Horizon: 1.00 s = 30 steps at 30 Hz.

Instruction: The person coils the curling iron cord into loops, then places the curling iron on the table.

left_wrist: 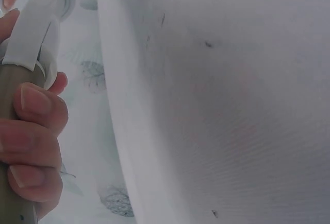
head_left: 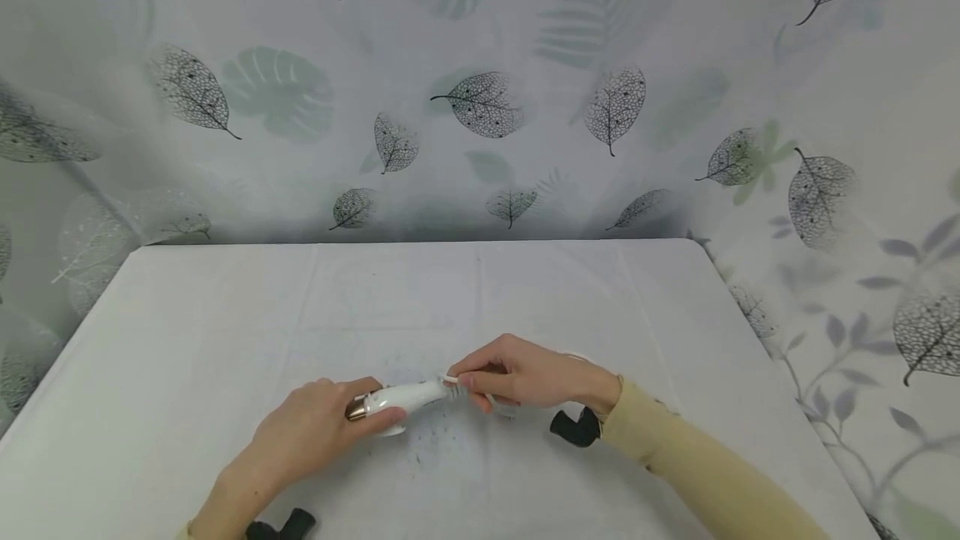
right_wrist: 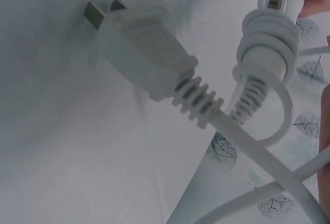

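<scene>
- While my left hand (head_left: 318, 422) clamps the glossy white plastic, bronze-barrelled cylindrical appliance (head_left: 408, 397) over the white tabletop (head_left: 225, 315),
- my right hand (head_left: 525, 373) pinches its smooth white cord (right_wrist: 258, 154);
- ribbed white plug (right_wrist: 147, 54), two flat metal prongs.

Your left hand (head_left: 307, 423) covers part of the white device (head_left: 408, 397) in the head view; the left wrist view cuts both off at its left edge. The plug (right_wrist: 144, 51) looks blurred from your right wrist, and its cord (right_wrist: 258, 156) runs out of frame. The dark flecks (left_wrist: 209, 44) on the desk (head_left: 225, 315) are too small to identify.
</scene>
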{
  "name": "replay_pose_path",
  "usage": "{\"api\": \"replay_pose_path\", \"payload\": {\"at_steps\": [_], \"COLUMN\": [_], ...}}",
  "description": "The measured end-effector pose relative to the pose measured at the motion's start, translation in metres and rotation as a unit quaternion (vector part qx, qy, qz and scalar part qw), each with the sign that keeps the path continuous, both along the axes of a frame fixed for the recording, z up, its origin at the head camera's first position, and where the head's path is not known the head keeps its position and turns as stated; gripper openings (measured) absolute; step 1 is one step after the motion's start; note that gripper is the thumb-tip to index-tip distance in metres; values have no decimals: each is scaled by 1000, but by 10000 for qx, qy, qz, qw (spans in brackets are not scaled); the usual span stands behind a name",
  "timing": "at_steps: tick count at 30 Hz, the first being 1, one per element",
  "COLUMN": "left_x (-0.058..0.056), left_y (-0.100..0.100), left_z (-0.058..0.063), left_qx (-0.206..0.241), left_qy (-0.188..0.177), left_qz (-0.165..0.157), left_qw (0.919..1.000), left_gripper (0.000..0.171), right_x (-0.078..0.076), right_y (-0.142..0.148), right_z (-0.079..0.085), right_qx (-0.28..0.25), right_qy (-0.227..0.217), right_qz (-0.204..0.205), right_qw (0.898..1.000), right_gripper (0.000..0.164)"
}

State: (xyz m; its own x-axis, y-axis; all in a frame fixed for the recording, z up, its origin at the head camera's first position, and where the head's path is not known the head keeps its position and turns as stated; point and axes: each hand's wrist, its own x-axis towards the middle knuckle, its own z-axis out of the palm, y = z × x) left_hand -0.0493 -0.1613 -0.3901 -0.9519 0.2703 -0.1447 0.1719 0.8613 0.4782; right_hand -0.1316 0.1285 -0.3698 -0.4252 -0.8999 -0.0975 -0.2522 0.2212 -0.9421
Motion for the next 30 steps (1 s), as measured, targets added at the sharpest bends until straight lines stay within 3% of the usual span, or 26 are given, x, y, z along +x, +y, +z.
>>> {"api": "replay_pose_path", "payload": {"at_steps": [12, 21, 30], "left_x": [-12, -10, -6], "left_y": [-4, -9, -16], "left_z": [2, 8, 15], "left_qx": [-151, -238, -164], "left_qy": [173, 727, 1166], "left_qz": [84, 224, 333], "left_qw": [9997, 9968, 9925], "left_gripper": [50, 39, 34], "right_x": [18, 25, 29], "right_y": [5, 3, 9], "right_z": [-10, -13, -17], "right_qx": [-3, 85, 418], "right_qy": [382, 1226, 1069], "right_qz": [-163, -131, -153], "right_qw": [9991, 9923, 9933], "right_gripper": [29, 24, 27]}}
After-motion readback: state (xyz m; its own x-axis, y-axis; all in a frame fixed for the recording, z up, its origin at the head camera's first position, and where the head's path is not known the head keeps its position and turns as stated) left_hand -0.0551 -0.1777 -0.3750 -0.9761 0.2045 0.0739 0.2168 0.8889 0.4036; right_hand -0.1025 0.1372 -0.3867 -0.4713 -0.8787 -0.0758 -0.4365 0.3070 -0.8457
